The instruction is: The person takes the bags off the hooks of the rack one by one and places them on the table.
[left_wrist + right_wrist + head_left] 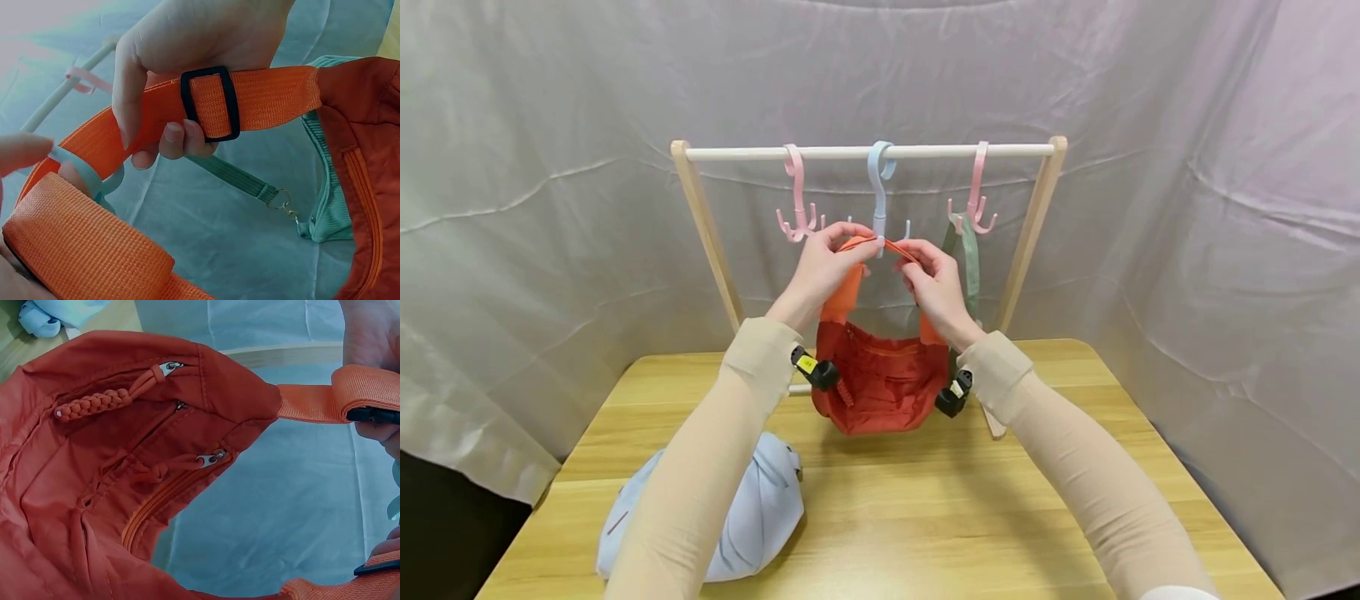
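Orange webbing strap (pixel 842 297) of one red fabric bag (pixel 887 387) sits pinched in left hand (pixel 822 271) and right hand (pixel 942 293); near their fingers, one blue plastic hook (pixel 880 222), two pink; below, wooden desk (pixel 917 525) edges, well apart.

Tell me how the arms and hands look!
Long beige cloth sleeves with wide cuffs cover both arms. The left hand and right hand wear no gloves. A small black device with a yellow label sits by the left cuff, another with a whitish label by the right.
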A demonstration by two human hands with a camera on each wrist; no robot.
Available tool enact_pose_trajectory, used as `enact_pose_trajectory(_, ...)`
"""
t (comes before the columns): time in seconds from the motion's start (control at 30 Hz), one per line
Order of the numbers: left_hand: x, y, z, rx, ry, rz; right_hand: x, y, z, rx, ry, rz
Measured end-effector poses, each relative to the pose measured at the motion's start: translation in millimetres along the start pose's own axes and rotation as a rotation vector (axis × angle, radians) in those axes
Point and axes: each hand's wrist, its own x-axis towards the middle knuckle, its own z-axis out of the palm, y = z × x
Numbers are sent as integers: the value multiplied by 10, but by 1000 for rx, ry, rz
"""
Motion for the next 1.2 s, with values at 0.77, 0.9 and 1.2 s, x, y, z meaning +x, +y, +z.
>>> enact_pose_trajectory(0.77, 27, 36, 33, 72, 124, 100, 8, -8, 10, -50, 24, -94)
enact_pose_trajectory(0.9, 27, 52, 24, 71, 121, 103, 10, -19, 12, -52, 29, -92)
enact_pose_trajectory(1.2, 8, 89, 15, 100, 116, 109, 1, -59, 40, -28, 50, -80)
